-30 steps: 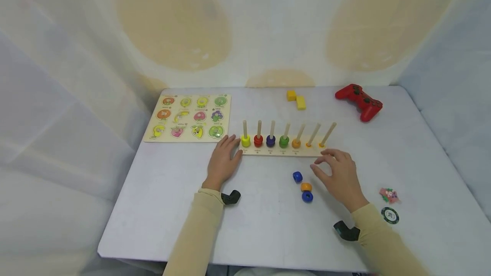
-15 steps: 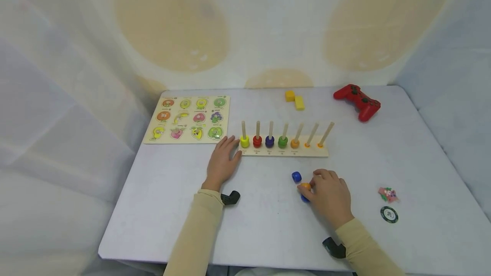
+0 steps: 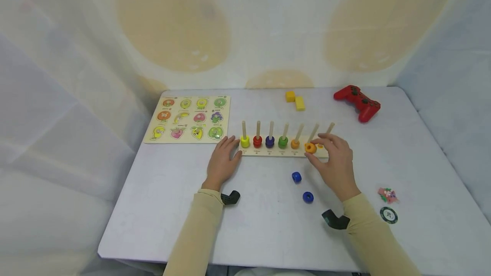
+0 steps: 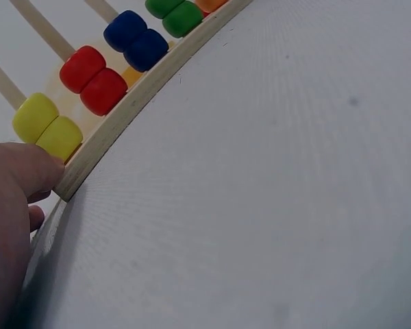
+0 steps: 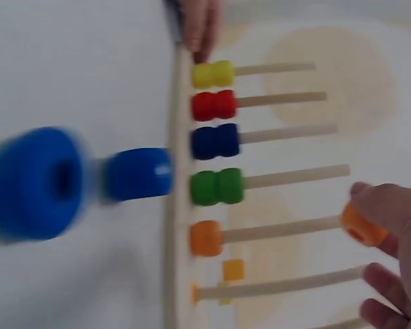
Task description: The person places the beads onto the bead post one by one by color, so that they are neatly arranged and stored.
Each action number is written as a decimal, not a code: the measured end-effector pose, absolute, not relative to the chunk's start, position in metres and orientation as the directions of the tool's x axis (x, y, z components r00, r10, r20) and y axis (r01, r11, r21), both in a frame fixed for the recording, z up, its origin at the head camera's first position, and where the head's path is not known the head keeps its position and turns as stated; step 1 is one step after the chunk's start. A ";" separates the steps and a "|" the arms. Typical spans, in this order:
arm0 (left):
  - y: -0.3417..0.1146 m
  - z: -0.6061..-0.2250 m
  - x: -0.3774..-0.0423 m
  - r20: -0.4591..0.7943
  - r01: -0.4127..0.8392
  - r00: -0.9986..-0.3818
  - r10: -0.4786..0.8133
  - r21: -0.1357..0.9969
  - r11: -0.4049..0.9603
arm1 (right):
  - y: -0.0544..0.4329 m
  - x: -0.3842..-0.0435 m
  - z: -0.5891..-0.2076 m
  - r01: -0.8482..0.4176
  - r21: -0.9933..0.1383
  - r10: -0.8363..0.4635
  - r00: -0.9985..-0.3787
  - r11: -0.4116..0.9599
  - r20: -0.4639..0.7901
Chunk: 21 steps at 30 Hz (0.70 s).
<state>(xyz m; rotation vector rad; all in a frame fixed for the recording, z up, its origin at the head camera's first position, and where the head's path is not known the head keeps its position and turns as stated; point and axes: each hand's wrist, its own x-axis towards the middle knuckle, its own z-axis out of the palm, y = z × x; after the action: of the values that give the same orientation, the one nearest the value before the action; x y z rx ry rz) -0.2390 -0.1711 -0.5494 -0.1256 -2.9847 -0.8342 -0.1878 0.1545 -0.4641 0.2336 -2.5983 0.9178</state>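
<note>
A wooden peg board (image 3: 268, 152) lies mid-table, with pairs of yellow, red, dark blue and green beads (image 5: 217, 186) on its pegs. A single orange bead (image 5: 205, 238) sits on the peg after the green. My left hand (image 3: 222, 162) holds the board's left end, the thumb at the front corner beside the yellow beads (image 4: 48, 127). Over the board's right part, my right hand (image 3: 337, 165) pinches another orange bead (image 3: 310, 148) between thumb and forefinger, its hole showing. In the right wrist view this bead is near the orange peg's tip. Two blue beads (image 3: 296, 177) lie in front.
A fruit puzzle board (image 3: 188, 118) lies at the back left. Two yellow blocks (image 3: 299, 103) and a red game controller (image 3: 358, 102) are at the back. A pink ornament (image 3: 388, 195) and a round chip (image 3: 389, 215) lie at the right.
My right hand has reached down to the loose beads, picked up the orange one and carried it back to the peg board. The left hand stays put.
</note>
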 end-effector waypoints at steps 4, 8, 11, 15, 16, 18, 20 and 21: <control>-0.172 -0.549 -0.239 0.057 0.086 -0.996 0.066 0.525 0.847 | 0.144 -0.216 -0.449 -0.313 -0.637 0.000 -0.897 0.705 0.441; -0.172 -0.551 -0.239 0.061 0.090 -0.996 0.067 0.530 0.843 | 0.136 -0.236 -0.443 -0.263 -0.663 0.039 -0.914 0.701 0.404; -0.173 -0.551 -0.240 0.065 0.095 -0.995 0.072 0.520 0.849 | 0.134 -0.243 -0.444 -0.213 -0.674 0.078 -0.924 0.708 0.374; -0.173 -0.549 -0.240 0.074 0.099 -0.995 0.072 0.501 0.860 | 0.137 -0.244 -0.445 -0.186 -0.679 0.091 -0.932 0.710 0.350; -0.173 -0.549 -0.239 0.077 0.100 -0.995 0.071 0.499 0.861 | 0.138 -0.244 -0.445 -0.186 -0.677 0.088 -0.933 0.712 0.348; -0.173 -0.547 -0.239 0.074 0.098 -0.995 0.070 0.503 0.859 | 0.139 -0.243 -0.445 -0.186 -0.676 0.083 -0.935 0.713 0.345; -0.173 -0.547 -0.239 0.067 0.097 -0.995 0.073 0.507 0.857 | 0.141 -0.243 -0.445 -0.185 -0.675 0.081 -0.936 0.715 0.343; -0.172 -0.547 -0.238 0.064 0.096 -0.995 0.074 0.509 0.855 | 0.141 -0.243 -0.445 -0.184 -0.676 0.083 -0.936 0.714 0.342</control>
<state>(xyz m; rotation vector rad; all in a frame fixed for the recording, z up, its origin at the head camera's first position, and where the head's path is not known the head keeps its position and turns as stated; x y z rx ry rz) -0.2385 -0.1724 -0.5469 -0.1371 -2.9853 -0.8227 -0.2428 0.1413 -0.4451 0.0785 -2.5721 1.0679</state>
